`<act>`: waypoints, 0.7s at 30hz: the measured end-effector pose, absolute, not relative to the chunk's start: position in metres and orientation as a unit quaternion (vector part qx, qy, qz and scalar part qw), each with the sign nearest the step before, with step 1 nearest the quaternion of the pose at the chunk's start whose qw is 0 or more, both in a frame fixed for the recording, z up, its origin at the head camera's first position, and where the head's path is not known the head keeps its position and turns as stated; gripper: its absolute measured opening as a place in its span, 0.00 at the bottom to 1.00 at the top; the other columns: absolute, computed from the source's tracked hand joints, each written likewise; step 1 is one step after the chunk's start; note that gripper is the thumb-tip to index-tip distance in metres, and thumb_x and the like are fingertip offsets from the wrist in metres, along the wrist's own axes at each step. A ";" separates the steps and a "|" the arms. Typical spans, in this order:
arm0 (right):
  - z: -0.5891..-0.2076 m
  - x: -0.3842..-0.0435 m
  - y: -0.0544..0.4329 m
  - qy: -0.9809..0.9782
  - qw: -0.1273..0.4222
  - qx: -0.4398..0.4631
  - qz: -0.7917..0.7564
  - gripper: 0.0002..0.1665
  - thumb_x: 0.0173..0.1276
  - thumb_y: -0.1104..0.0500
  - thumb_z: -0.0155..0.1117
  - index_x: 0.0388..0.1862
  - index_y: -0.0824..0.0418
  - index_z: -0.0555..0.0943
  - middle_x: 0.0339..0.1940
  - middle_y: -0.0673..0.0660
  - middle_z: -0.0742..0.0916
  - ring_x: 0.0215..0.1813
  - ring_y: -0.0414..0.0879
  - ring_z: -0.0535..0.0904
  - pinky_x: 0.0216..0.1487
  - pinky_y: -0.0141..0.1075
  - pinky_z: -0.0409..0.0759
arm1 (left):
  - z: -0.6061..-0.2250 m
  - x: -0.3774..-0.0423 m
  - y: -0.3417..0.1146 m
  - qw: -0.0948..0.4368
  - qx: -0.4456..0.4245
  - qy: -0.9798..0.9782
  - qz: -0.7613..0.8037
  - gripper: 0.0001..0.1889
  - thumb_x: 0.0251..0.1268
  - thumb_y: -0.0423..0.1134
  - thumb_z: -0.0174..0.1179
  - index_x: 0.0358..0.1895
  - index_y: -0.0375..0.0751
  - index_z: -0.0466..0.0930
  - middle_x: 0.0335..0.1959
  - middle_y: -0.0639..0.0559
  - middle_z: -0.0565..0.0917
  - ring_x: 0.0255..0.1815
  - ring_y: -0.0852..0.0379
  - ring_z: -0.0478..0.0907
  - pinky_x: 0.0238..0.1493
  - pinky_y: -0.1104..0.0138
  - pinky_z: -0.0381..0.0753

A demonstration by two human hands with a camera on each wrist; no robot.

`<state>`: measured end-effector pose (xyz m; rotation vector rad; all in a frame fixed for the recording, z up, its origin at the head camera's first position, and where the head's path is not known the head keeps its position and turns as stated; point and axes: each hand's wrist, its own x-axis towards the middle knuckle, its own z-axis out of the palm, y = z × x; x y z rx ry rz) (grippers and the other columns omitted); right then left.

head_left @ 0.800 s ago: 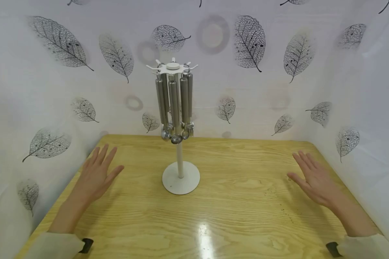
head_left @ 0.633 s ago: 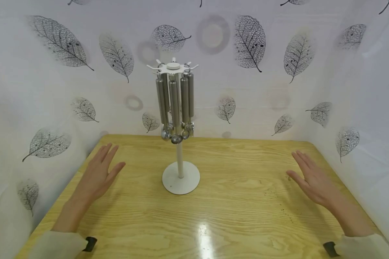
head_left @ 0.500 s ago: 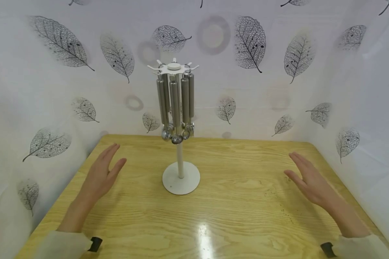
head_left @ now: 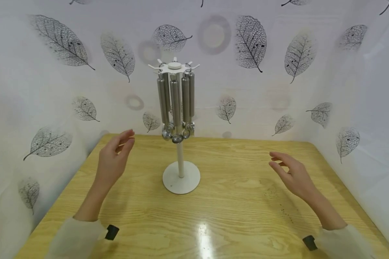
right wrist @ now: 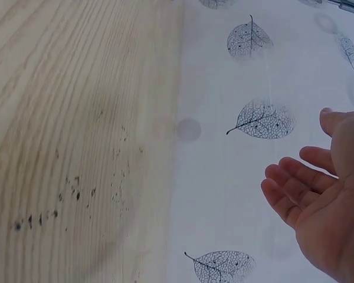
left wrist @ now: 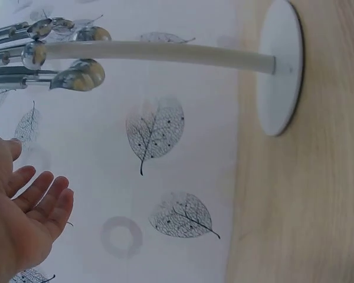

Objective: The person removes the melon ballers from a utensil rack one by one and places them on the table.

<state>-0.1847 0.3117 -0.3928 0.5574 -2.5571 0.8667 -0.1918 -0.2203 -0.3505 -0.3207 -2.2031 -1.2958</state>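
Note:
In the head view a white stand (head_left: pixel 181 185) with a round base and a hooked top is upright on the table. Several steel utensils (head_left: pixel 175 104) hang from its hooks by rings, with thick handles and small rounded ends. My left hand (head_left: pixel 112 162) hovers left of the stand, fingers loosely bent and holding nothing. In the left wrist view those rounded ends (left wrist: pixel 79 76) show beyond the left hand (left wrist: pixel 20 221). To the right, apart from the stand, my right hand (head_left: pixel 293 174) is raised over the table. Its fingers are also loosely bent, with nothing in them.
The wooden table (head_left: pixel 233 216) spreads under both hands, with dark specks (right wrist: pixel 76 194) on its right part. A white leaf-patterned curtain (head_left: pixel 201 90) encloses the back and sides. Black bands (head_left: pixel 111 232) sit at the sleeve cuffs.
Both hands have moved inward towards the stand, and the left one has also risen. Their fingers have gone from straight to loosely bent. The stand and utensils stay in place.

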 end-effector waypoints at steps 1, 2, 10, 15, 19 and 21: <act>-0.393 -0.186 0.308 -0.907 0.196 0.201 0.315 0.22 0.80 0.60 0.61 0.69 0.67 0.77 0.62 0.63 0.84 0.51 0.37 0.81 0.37 0.24 0.82 | -0.345 -0.192 -0.218 0.275 -0.118 -0.816 -0.495 0.18 0.82 0.40 0.56 0.66 0.34 0.78 0.59 0.41 0.84 0.52 0.76 0.78 0.54 0.82 0.79; -0.392 -0.188 0.305 -0.904 0.199 0.203 0.320 0.22 0.80 0.61 0.61 0.68 0.67 0.78 0.61 0.63 0.85 0.51 0.33 0.79 0.40 0.21 0.80 | -0.340 -0.193 -0.215 0.273 -0.117 -0.810 -0.506 0.18 0.82 0.40 0.56 0.66 0.34 0.78 0.59 0.41 0.84 0.52 0.75 0.79 0.54 0.81 0.79; -0.378 -0.193 0.271 -0.881 0.200 0.206 0.376 0.19 0.81 0.61 0.60 0.66 0.64 0.80 0.58 0.60 0.87 0.54 0.27 0.78 0.50 0.16 0.75 | -0.306 -0.200 -0.201 0.270 -0.128 -0.770 -0.564 0.19 0.82 0.41 0.55 0.65 0.32 0.78 0.55 0.52 0.85 0.50 0.64 0.83 0.52 0.76 0.83; -0.364 -0.193 0.252 -0.869 0.193 0.209 0.406 0.19 0.81 0.59 0.61 0.66 0.61 0.81 0.57 0.59 0.88 0.53 0.31 0.80 0.50 0.17 0.77 | -0.283 -0.204 -0.191 0.273 -0.144 -0.732 -0.608 0.19 0.81 0.41 0.57 0.63 0.31 0.79 0.52 0.53 0.85 0.50 0.58 0.84 0.53 0.73 0.85; -0.354 -0.195 0.237 -0.858 0.194 0.227 0.418 0.18 0.80 0.61 0.62 0.64 0.63 0.82 0.56 0.58 0.88 0.52 0.34 0.81 0.49 0.20 0.79 | -0.267 -0.207 -0.184 0.274 -0.157 -0.705 -0.635 0.17 0.80 0.40 0.58 0.62 0.31 0.80 0.52 0.47 0.85 0.49 0.56 0.84 0.52 0.72 0.85; -0.349 -0.197 0.230 -0.853 0.197 0.236 0.422 0.17 0.79 0.63 0.62 0.63 0.63 0.82 0.55 0.58 0.88 0.52 0.33 0.81 0.49 0.21 0.80 | -0.260 -0.208 -0.181 0.274 -0.164 -0.694 -0.645 0.16 0.80 0.39 0.58 0.61 0.31 0.81 0.52 0.46 0.85 0.49 0.55 0.84 0.51 0.72 0.86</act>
